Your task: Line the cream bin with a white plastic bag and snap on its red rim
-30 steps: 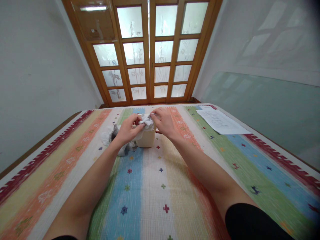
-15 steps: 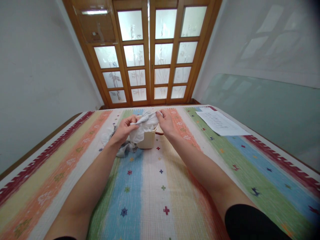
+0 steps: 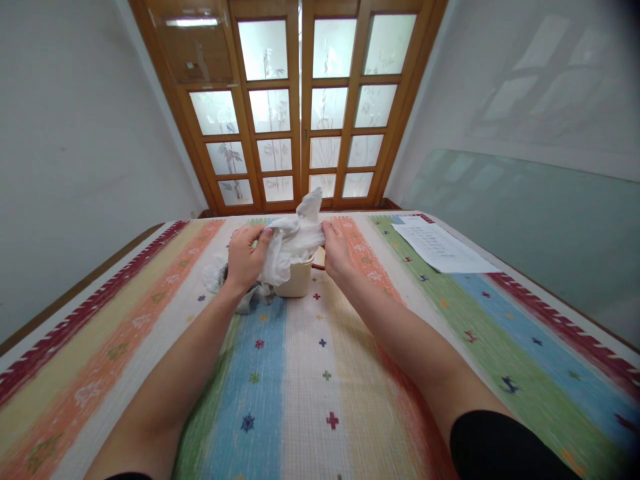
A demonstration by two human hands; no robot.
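Note:
A crumpled, thin white plastic bag (image 3: 293,245) is stretched between my two hands, over a small cream-coloured bin (image 3: 295,280). My left hand (image 3: 247,257) pinches the bag's left side between thumb and fingers. On the other side, my right hand (image 3: 336,245) grips the bag's right edge. Part of the bag sticks up at the top, and its lower folds hang over the bin's rim, hiding most of the opening. Beside the bin, partly behind my left wrist, lies a heap of grey and white crumpled plastic (image 3: 255,298).
A striped, patterned tablecloth (image 3: 305,400) covers the table. Behind the bin, a brown-edged item (image 3: 319,259) shows only in part. Printed paper (image 3: 435,247) lies at the far right. Beyond the table stand wooden doors with glass panes (image 3: 305,107).
The bag has been raised and bunched differently; a piece of it now points upward. My left hand has turned more upright, and my right hand has shifted slightly right.

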